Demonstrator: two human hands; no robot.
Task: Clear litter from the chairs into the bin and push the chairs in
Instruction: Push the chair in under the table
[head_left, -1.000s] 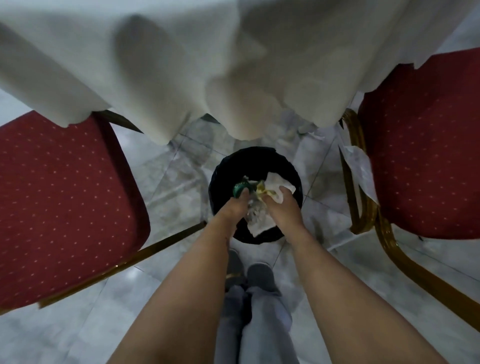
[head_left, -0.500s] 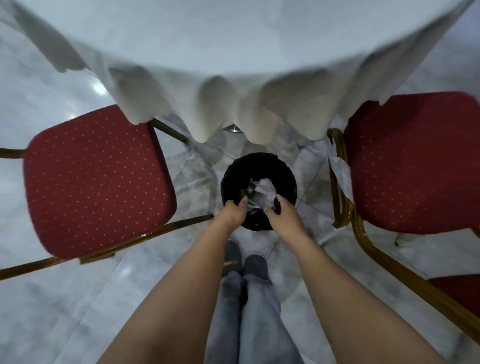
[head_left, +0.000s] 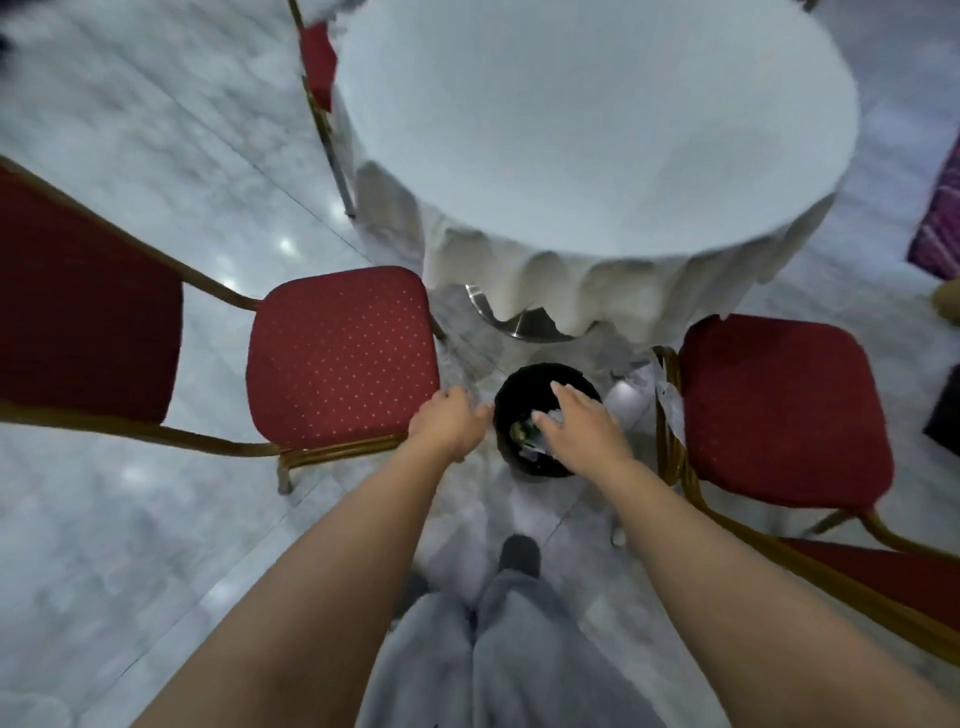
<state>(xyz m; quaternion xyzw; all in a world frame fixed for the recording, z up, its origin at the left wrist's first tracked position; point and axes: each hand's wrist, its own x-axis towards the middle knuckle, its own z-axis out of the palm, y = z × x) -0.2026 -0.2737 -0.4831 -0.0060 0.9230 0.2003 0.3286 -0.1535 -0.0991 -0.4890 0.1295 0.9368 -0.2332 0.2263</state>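
Note:
A small black bin (head_left: 524, 384) stands on the floor between two red chairs, with crumpled paper and a green scrap (head_left: 530, 434) inside it. My right hand (head_left: 579, 426) hovers over the bin with fingers spread and relaxed, holding nothing. My left hand (head_left: 447, 418) hangs just left of the bin, beside the front corner of the left chair (head_left: 340, 358), fingers loosely curled and empty. The right chair (head_left: 779, 410) has a bare red seat. A white scrap of paper (head_left: 670, 402) hangs at its gold frame on the side nearer the bin.
A round table with a white cloth (head_left: 597, 135) stands behind the bin, its metal base (head_left: 519, 322) showing under the cloth. Another red chair (head_left: 317, 62) is at the far left of the table. My legs and shoes (head_left: 519, 556) are below on the marble floor.
Both hands let go of the paper and wrappers, which now lie in the bin, then drew apart. My view rose and pulled back, so the whole table top shows.

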